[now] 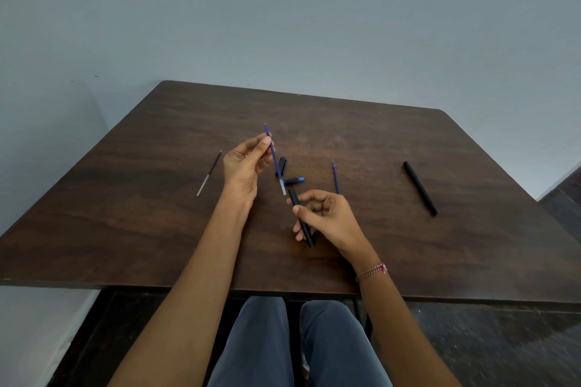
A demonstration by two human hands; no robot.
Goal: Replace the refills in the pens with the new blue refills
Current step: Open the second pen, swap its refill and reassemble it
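**First pen: new refill at the barrel mouth**

The fingertips (265,142) of the left hand (245,163) pinch a blue refill (277,166) near its writing tip; its pale lower end sits just beside the open mouth of a black pen barrel (293,196), not yet inside it; the fingers of the right hand (330,217) curl round that barrel and hold it tilted above the table (408,141).

Just beyond the hands lie a black cap (283,164) and a short blue-tipped front piece (294,180), both loose; they are judged to belong to the pen in hand. Well apart to the left lies a dark refill (209,173) with a pale end; it is judged to be the old one, already removed. Near the right hand lies a second blue refill (335,177); further right lies a second black pen (420,188), which appears whole and untouched.

Done: first pen opened and emptied. Left: seat the refill, refit the front piece and cap; then service the second pen in full. The task is judged under half complete.
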